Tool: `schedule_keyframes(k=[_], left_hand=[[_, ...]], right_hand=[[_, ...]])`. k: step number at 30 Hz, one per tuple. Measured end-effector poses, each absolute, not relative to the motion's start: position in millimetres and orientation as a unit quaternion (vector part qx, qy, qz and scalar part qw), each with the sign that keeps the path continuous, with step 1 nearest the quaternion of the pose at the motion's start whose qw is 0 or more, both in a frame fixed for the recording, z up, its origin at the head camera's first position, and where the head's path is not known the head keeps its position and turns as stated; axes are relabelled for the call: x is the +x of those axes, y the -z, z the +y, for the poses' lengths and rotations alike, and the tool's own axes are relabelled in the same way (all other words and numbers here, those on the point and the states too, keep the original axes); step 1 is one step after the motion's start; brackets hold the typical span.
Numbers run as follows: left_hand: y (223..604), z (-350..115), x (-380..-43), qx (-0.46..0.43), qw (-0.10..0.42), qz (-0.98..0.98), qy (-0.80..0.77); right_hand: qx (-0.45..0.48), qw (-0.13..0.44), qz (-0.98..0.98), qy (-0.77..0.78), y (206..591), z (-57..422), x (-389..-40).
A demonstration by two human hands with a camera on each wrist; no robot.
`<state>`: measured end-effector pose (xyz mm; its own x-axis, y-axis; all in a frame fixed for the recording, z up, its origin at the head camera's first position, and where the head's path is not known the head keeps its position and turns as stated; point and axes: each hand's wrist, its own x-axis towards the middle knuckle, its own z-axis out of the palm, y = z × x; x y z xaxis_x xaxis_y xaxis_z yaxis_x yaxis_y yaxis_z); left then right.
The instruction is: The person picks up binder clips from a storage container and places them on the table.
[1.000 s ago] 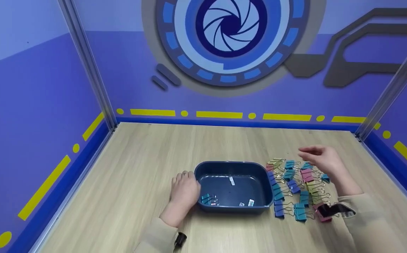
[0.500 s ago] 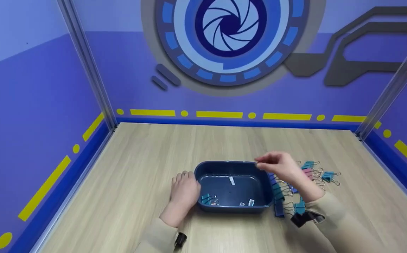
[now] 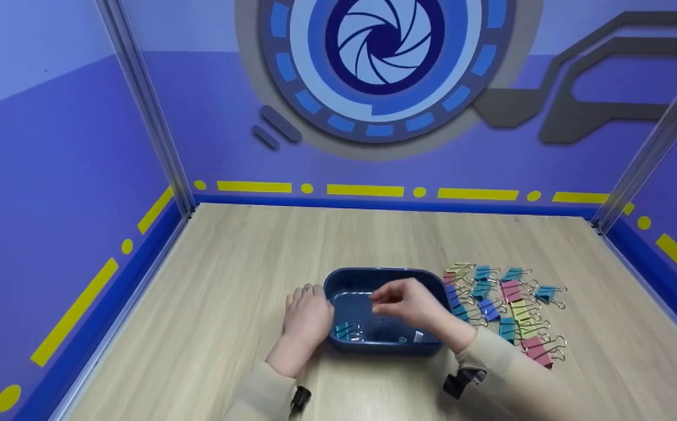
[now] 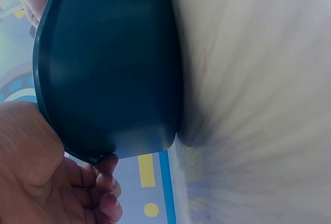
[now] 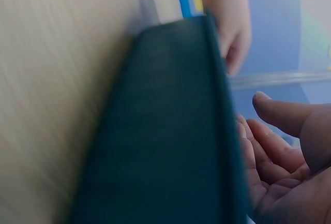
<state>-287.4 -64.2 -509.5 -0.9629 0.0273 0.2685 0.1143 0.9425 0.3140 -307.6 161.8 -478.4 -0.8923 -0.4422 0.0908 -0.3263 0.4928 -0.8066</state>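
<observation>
A dark blue plastic box stands on the wooden table. At its left end, my left hand grips the rim; in the left wrist view the hand has its fingers bent against the rim corner. My right hand hovers over the inside of the box, thumb and fingers reaching toward its middle. The right wrist view shows that thumb apart from the loosely bent fingers, with nothing visible between them; the box wall hides part of the hand. Teal binder clips lie in the box's front left corner.
Right of the box, several binder clips lie in rough rows, among them a pink clip, a blue clip and a teal clip. Small pale bits show on the box floor. Blue panels enclose the table behind and at the sides.
My right hand has moved left and down from above the binder clips, across the box's right edge, to over its inside. My left hand and the box have stayed put.
</observation>
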Motion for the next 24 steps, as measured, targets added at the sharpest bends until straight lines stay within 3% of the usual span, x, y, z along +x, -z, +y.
schedule_keyframes(k=[11,24], left_hand=[[510.7,-62.6,-287.1,-0.041,0.145,-0.976,0.158],[510.1,-64.5,-287.2,-0.046,0.151,-0.974,0.16]], right_hand=[[-0.256,0.074,0.874,0.405,503.8,131.3,-305.5],[-0.265,0.089,0.89,0.359,506.1,115.5,-303.1]])
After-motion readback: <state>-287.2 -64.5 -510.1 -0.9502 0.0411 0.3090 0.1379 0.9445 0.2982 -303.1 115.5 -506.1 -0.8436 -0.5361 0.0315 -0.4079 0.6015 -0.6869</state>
